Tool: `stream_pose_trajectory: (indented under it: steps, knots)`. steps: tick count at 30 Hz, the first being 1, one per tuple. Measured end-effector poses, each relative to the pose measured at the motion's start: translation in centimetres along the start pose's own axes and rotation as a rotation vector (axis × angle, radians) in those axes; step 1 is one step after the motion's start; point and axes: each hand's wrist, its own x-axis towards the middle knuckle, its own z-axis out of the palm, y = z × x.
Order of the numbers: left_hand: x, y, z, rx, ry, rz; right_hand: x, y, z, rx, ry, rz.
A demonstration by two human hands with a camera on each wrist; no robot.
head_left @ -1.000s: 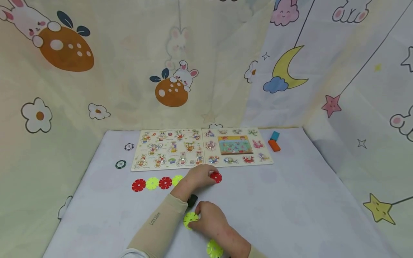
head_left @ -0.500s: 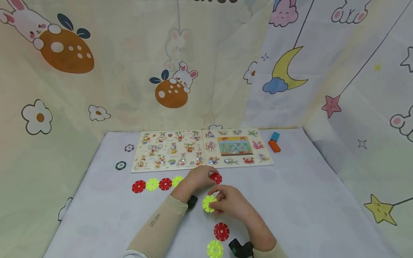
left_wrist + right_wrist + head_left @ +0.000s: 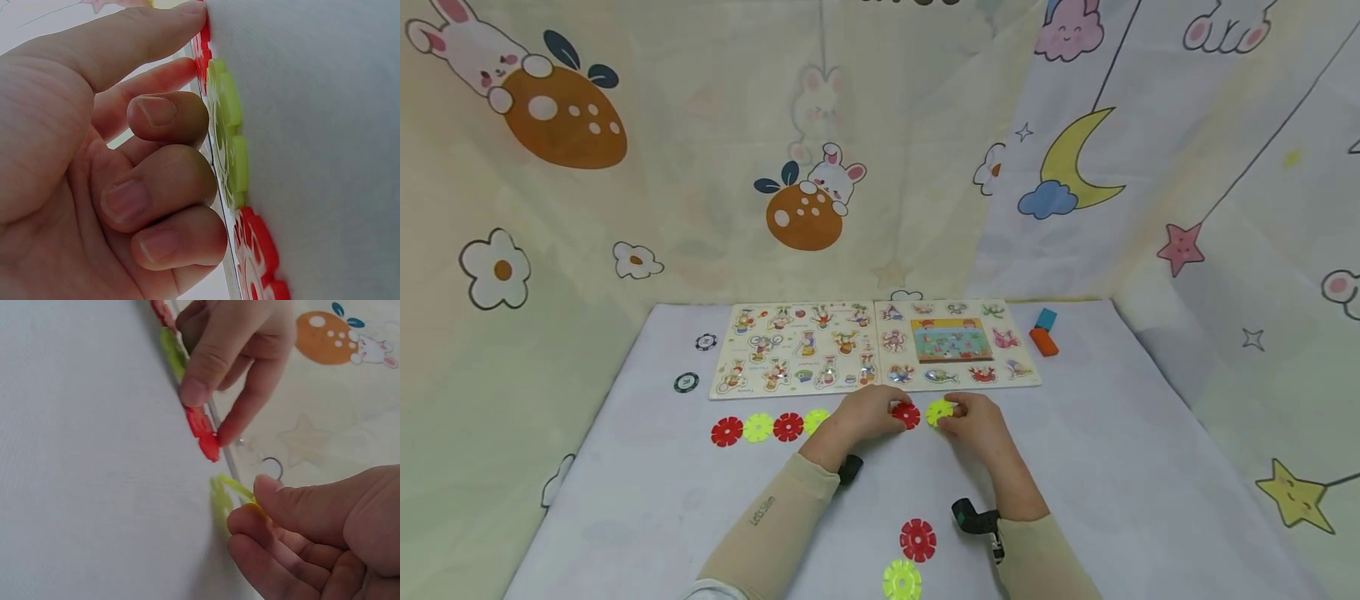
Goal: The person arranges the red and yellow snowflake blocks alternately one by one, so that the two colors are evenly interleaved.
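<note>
My left hand (image 3: 868,414) grips a red flower-shaped plastic disc (image 3: 907,416) at the right end of a row lying flat on the table. Its thumb and forefinger sit at the disc's edges in the right wrist view; the other fingers curl beside a yellow-green disc (image 3: 228,134) and another red disc (image 3: 257,256). My right hand (image 3: 979,422) pinches a yellow-green notched disc (image 3: 938,412) by its edge, tilted and just right of the red one, with a small gap. Part of the row is hidden behind the left hand in the head view.
The row's left part begins with a red disc (image 3: 727,432). Nearer me lie a loose red disc (image 3: 918,540) and a yellow-green disc (image 3: 902,579). Picture puzzle boards (image 3: 805,379) stand behind the row. Two chips (image 3: 686,382) lie left; an orange block (image 3: 1043,342) and blue block (image 3: 1046,319) lie right.
My right hand has carried the yellow-green disc from near the left forearm away from me and rightward to the row's right end. The left hand has stayed at the red disc.
</note>
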Motion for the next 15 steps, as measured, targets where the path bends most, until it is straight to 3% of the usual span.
stream_pose_trajectory:
  steps: [7,15]
  knots:
    - [-0.1,0.4,0.0,0.02,0.009,0.03,0.6,0.9,0.9,-0.021,0.026,0.05]
    - [0.0,1.2,0.3,0.048,0.039,0.056,1.1,1.2,1.1,-0.026,0.043,0.025]
